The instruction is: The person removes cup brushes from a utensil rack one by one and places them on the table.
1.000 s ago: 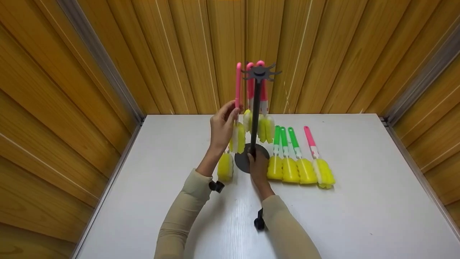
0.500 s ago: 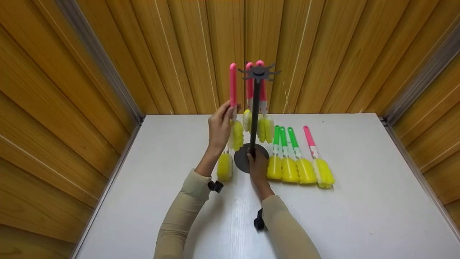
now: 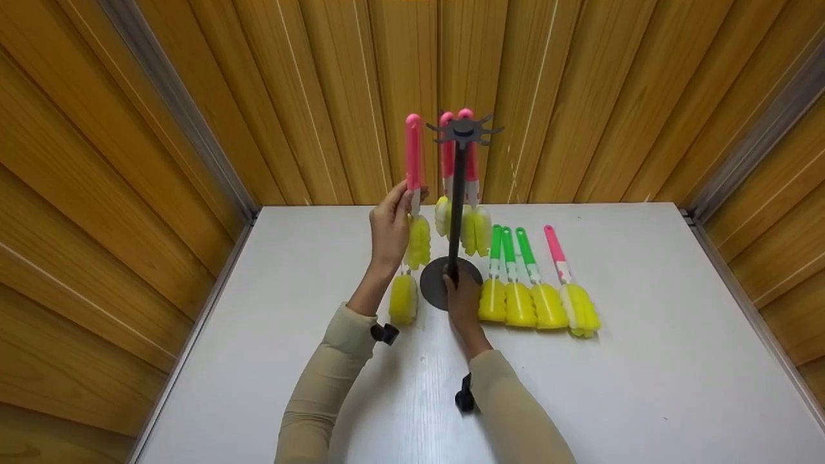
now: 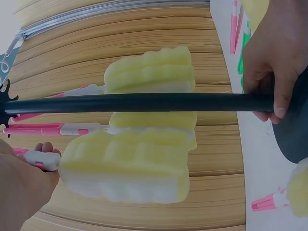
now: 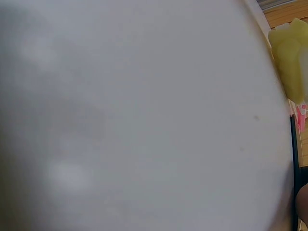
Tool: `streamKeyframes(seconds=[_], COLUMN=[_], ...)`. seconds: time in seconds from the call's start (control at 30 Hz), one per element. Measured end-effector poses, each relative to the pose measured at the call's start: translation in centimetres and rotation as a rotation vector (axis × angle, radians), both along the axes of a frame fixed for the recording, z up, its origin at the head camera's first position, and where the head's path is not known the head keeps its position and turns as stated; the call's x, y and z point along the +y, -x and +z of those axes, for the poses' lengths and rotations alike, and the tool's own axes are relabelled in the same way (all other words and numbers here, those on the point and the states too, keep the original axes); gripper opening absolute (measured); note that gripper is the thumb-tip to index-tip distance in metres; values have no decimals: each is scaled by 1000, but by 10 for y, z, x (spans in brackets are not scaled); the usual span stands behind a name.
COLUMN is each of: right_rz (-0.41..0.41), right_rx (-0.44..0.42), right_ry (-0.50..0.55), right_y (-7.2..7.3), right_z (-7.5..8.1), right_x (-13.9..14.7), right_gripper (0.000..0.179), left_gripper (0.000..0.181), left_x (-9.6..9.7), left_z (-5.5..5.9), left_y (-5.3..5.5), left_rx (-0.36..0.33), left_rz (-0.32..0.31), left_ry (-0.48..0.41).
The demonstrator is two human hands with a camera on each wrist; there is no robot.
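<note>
My left hand (image 3: 388,232) pinches the white neck of a sponge bottle brush (image 3: 413,154) with a pink handle. The brush is upright, handle end up, left of the hooked top (image 3: 464,131) of a black stand (image 3: 458,206). In the left wrist view, its yellow-and-white sponge head (image 4: 125,168) points away from the fingers. My right hand (image 3: 463,299) grips the foot of the stand's pole, just over the round base (image 3: 433,287). Two more pink-handled brushes (image 3: 472,167) hang from hooks on the stand's far side, partly hidden by the pole.
Right of the base, several green-handled brushes (image 3: 509,248) and one pink-handled brush (image 3: 557,251) lie in a row on the white table (image 3: 644,386). Another brush (image 3: 403,299) lies left of the base, partly behind my left arm. Wood-patterned walls (image 3: 335,96) enclose the table.
The brush in my left hand has moved slightly left, away from the stand's hooks, and its handle has turned to show its broader side. My right hand stays at the pole.
</note>
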State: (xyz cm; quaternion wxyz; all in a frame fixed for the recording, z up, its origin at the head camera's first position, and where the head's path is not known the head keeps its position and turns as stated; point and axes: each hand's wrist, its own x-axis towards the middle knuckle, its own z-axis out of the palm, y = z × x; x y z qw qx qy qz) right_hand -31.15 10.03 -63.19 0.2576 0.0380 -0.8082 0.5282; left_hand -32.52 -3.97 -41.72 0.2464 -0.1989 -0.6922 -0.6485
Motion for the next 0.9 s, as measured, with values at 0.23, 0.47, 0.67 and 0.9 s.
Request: streamKeyframes(seconds=[0.23,0.47,0.67,0.9], right_rz=[-7,-14,-20,-11], right_rx=[-8,-47,-85,-84], right_ry=[-6,12,46,60], right_y=[0,1,2,0], right_z=[1,-1,-1,1], right_x=[0,1,1,2], right_gripper=[16,14,15,16], left_gripper=[30,29,26,27], left_x=[-3,-8,-13,-18], left_z=[-2,-5,-10,-13], left_y=[2,2,2,1], left_rx=[-13,-16,-32,-57], left_rz=[-22,-9,4,7], left_ry=[-36,-43,-53,-62])
